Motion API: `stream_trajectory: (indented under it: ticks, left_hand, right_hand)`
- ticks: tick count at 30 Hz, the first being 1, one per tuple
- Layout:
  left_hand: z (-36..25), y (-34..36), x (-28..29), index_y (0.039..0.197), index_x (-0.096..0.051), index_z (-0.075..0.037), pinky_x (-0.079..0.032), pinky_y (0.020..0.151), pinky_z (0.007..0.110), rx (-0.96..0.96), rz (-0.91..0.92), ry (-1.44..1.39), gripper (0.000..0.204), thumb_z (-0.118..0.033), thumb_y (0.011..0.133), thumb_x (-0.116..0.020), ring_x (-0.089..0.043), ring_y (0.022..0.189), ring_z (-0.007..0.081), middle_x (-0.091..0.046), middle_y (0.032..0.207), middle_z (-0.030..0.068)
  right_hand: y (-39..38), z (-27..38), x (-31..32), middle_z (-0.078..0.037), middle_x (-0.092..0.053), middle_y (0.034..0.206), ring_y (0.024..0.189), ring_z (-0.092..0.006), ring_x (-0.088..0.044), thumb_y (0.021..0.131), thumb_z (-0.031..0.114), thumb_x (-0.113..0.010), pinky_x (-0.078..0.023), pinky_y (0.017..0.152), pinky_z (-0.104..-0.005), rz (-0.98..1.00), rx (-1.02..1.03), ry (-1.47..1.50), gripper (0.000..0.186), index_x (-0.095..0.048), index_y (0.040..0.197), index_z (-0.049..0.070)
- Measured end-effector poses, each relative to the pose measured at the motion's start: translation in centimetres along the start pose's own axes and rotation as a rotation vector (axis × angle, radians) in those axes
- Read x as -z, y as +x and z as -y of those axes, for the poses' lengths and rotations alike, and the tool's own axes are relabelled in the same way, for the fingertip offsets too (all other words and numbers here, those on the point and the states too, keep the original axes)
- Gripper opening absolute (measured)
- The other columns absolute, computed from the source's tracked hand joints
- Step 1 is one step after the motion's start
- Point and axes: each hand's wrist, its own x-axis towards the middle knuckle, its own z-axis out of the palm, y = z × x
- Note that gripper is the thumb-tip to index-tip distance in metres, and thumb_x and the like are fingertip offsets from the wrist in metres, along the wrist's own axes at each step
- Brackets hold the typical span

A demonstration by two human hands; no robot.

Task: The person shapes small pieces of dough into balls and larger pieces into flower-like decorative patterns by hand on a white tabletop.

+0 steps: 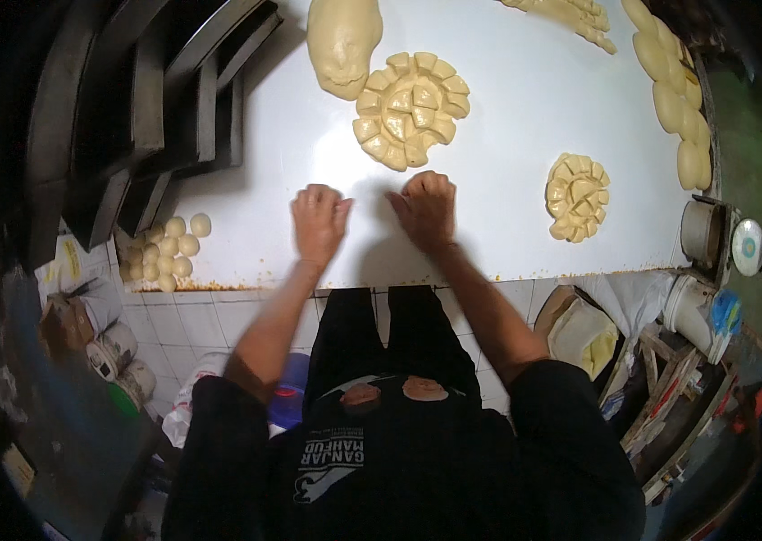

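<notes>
Two bare hands of a person in black clothing were over a white table [498,189], the forearms crossing its rust-spotted front edge. The left hand [320,222] and the right hand [426,211] had their fingers curled in and thumbs facing each other, with a small gap between; whether either gripped something under its palm could not be told. Just beyond the right hand lay a large round of dough [422,116] cut into wedges, near the middle of the far half and against a big smooth dough lump [345,41]. Well to the right, inside the front edge, sat a smaller cut round [577,197], bare white surface running between it and the right hand. Dough balls [167,246] crowded the front left corner, below dark metal pans [148,99] stacked along the left side. Open tabletop separated the balls from the left hand. Flat oval dough pieces [669,106] lined the right edge; dough strips [579,13] lay at the far side.
</notes>
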Motion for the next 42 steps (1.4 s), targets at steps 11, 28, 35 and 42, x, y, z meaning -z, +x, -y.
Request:
stream_trajectory:
  ticks: [11,28,35,42]
  left_hand:
    - [1.0,-4.6,1.5,0.118,-0.065,-0.008,-0.042,0.101,0.052,0.330,-0.122,0.032,0.035,-0.022,0.091,-0.081,-0.055,0.116,0.0387,-0.063,0.115,0.0149]
    - [4.1,11.2,0.4,0.085,-0.062,-0.007,-0.051,0.075,0.049,-0.231,-0.027,0.017,0.021,-0.022,0.098,-0.070,-0.062,0.084,0.0358,-0.062,0.086,0.0148]
    - [7.0,-8.8,5.7,0.109,-0.069,-0.005,-0.050,0.087,0.052,0.092,0.321,0.088,0.041,-0.036,0.087,-0.083,-0.061,0.105,0.0382,-0.064,0.112,0.0163]
    - [0.6,-9.4,0.3,0.101,-0.064,-0.006,-0.045,0.089,0.049,0.101,0.270,0.069,0.028,-0.024,0.087,-0.080,-0.060,0.101,0.0351,-0.063,0.106,0.0165]
  right_hand:
    - [13.5,5.4,8.2,-0.024,-0.066,0.113,0.104,-0.0427,-0.062,0.099,0.017,-0.062,-0.053,0.090,-0.0492,-0.140,0.223,0.525,0.023,-0.066,0.110,-0.002]
    - [0.6,3.4,-0.2,-0.012,-0.062,0.103,0.099,-0.0316,-0.060,0.082,0.026,-0.083,-0.047,0.086,-0.0459,-0.132,0.456,-0.039,0.025,-0.067,0.084,0.008]
    - [-3.9,1.2,-2.1,-0.013,-0.066,0.094,0.092,-0.0342,-0.064,0.089,0.039,-0.078,-0.050,0.084,-0.0493,0.101,0.483,-0.097,0.030,-0.071,0.088,0.010]
    - [-4.3,3.6,-3.2,-0.015,-0.065,0.098,0.104,-0.0369,-0.063,0.081,0.019,-0.084,-0.049,0.092,-0.0504,-0.025,0.495,0.106,0.027,-0.063,0.088,0.005]
